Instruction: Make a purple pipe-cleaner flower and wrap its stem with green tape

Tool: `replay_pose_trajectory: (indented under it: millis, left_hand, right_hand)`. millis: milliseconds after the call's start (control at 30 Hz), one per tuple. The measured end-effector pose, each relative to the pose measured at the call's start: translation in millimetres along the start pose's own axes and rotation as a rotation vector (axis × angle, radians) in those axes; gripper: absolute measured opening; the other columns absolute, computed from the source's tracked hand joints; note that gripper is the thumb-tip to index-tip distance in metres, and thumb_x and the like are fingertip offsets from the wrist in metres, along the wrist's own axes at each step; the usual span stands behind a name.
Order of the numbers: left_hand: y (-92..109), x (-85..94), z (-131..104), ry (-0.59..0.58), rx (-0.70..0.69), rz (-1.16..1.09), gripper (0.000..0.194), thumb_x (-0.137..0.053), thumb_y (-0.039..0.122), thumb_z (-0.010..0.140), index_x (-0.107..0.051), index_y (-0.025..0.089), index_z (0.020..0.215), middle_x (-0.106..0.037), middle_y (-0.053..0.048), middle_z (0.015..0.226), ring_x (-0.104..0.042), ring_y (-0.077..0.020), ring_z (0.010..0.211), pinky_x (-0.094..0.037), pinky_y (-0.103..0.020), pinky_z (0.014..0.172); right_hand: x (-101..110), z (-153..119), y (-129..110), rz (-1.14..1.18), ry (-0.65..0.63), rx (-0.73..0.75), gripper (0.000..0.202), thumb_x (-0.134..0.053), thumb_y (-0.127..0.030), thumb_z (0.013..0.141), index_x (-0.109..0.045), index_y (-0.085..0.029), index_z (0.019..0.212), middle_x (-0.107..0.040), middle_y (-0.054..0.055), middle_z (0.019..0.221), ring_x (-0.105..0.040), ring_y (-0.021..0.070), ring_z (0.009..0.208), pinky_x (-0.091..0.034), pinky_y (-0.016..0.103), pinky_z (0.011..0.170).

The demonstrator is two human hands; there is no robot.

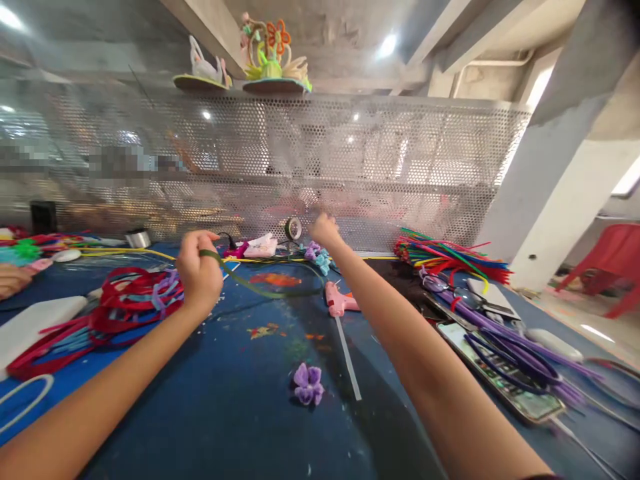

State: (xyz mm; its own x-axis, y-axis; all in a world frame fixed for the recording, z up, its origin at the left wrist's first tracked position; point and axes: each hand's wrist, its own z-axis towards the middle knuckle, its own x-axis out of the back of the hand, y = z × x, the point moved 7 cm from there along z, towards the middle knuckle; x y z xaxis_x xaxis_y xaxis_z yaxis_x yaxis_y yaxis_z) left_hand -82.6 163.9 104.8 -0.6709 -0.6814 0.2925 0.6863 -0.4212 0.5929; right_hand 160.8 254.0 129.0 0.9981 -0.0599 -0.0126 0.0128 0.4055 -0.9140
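A dark green strip (260, 291) runs from my left hand (201, 273), whose fingers are closed on it, and sags in a curve toward the table's middle. My right hand (325, 230) reaches to the back, near the perforated screen; its fingers are blurred and what they hold, if anything, cannot be made out. Below that hand lie small purple and blue fuzzy flowers (323, 261). A pink glue gun (336, 300) with a clear glue stick (349, 360) lies beside my right forearm. Nearer to me, a purple fuzzy flower (309, 385) rests on the blue table (225, 413).
Red and blue strips (135, 300) lie at left, near another person's hand (13, 280). A tape roll (293, 229) stands at the back. Right are colourful pipe cleaners (450, 257), glasses (465, 297), a phone (500, 373) and purple stems (510, 340).
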Motion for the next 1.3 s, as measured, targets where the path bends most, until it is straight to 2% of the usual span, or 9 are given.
replay_pose_trajectory:
  millis: [67,167,267,367,633,867,1067,1200,1300]
  left_hand:
    - [9,1.8,-6,0.003,-0.045,0.092,0.023,-0.034,0.027,0.093,-0.053,0.017,0.102,-0.052,0.000,0.069,-0.048,-0.0157,0.061,-0.033,-0.026,0.059]
    - [18,-16.2,-15,-0.182,-0.131,0.328,0.024,-0.045,0.029,0.089,-0.052,0.020,0.110,-0.063,-0.003,0.072,-0.059,-0.0211,0.063,-0.033,-0.027,0.056]
    - [22,-35.5,-27,-0.358,-0.240,0.605,0.036,-0.040,0.028,0.091,-0.040,0.019,0.125,-0.070,-0.007,0.080,-0.066,-0.0259,0.070,-0.036,-0.027,0.055]
    - [29,-39.0,-34,-0.375,-0.295,0.675,0.041,-0.040,0.033,0.091,-0.034,0.016,0.128,-0.070,-0.008,0.076,-0.067,-0.0281,0.069,-0.037,-0.028,0.053]
    - [61,-43.9,-61,-0.466,-0.359,0.423,0.043,-0.052,0.035,0.085,-0.038,0.018,0.122,-0.064,-0.001,0.076,-0.064,-0.0194,0.063,-0.034,-0.024,0.049]
    - [53,-65.8,-80,-0.771,-0.284,0.166,0.021,-0.044,0.034,0.089,-0.059,0.023,0.097,-0.066,-0.001,0.080,-0.061,-0.0179,0.067,-0.041,-0.027,0.059]
    - [50,-80.9,-121,-1.257,-0.378,-0.104,0.026,-0.045,0.035,0.090,-0.067,0.023,0.097,-0.066,-0.004,0.094,-0.060,-0.0192,0.085,-0.044,-0.030,0.077]
    - [57,-85.8,-140,-1.310,-0.467,-0.151,0.030,-0.046,0.028,0.090,-0.062,0.032,0.116,-0.059,-0.004,0.106,-0.057,-0.0191,0.094,-0.043,-0.029,0.081]
    - [59,-92.2,-147,-1.280,-0.500,-0.137,0.020,-0.050,0.031,0.089,-0.069,0.029,0.096,-0.056,-0.003,0.102,-0.057,-0.0178,0.091,-0.042,-0.028,0.083]
  right_hand:
    - [-14,-8,13,-0.047,-0.025,0.007,0.024,-0.060,-0.004,0.072,-0.052,-0.015,0.091,-0.056,0.012,0.107,-0.050,0.0224,0.110,-0.043,0.035,0.090]
    - [-45,-39,26,-0.083,-0.176,0.030,0.013,-0.061,-0.016,0.079,-0.054,-0.017,0.090,-0.061,0.006,0.093,-0.057,0.0190,0.096,-0.046,0.033,0.086]
    - [-83,-80,29,-0.021,-0.543,-0.018,0.010,-0.062,-0.026,0.080,-0.056,-0.018,0.083,-0.063,0.001,0.076,-0.062,0.0141,0.073,-0.051,0.026,0.068]
    - [-92,-108,25,0.037,-0.770,-0.132,0.011,-0.063,-0.028,0.079,-0.057,-0.018,0.080,-0.061,-0.003,0.065,-0.058,0.0097,0.052,-0.049,0.022,0.052]
    - [-29,-111,44,-0.018,-0.611,-0.220,0.016,-0.068,-0.030,0.070,-0.063,-0.015,0.069,-0.058,-0.003,0.057,-0.048,0.0054,0.046,-0.041,0.017,0.045]
    - [5,-119,46,-0.094,-0.439,-0.088,0.011,-0.061,-0.029,0.075,-0.058,-0.018,0.072,-0.055,-0.004,0.059,-0.049,0.0083,0.050,-0.039,0.020,0.049]
    - [80,-165,21,-0.696,-0.253,0.175,0.006,-0.057,-0.024,0.079,-0.061,-0.020,0.076,-0.059,-0.001,0.062,-0.051,0.0128,0.055,-0.036,0.024,0.053]
    - [126,-200,37,-0.860,-0.208,0.099,0.009,-0.054,-0.026,0.082,-0.060,-0.021,0.076,-0.061,0.003,0.072,-0.054,0.0161,0.062,-0.040,0.028,0.059]
    - [140,-218,53,-0.906,-0.263,0.027,0.006,-0.060,-0.027,0.079,-0.060,-0.021,0.079,-0.060,0.004,0.080,-0.056,0.0175,0.069,-0.043,0.029,0.062]
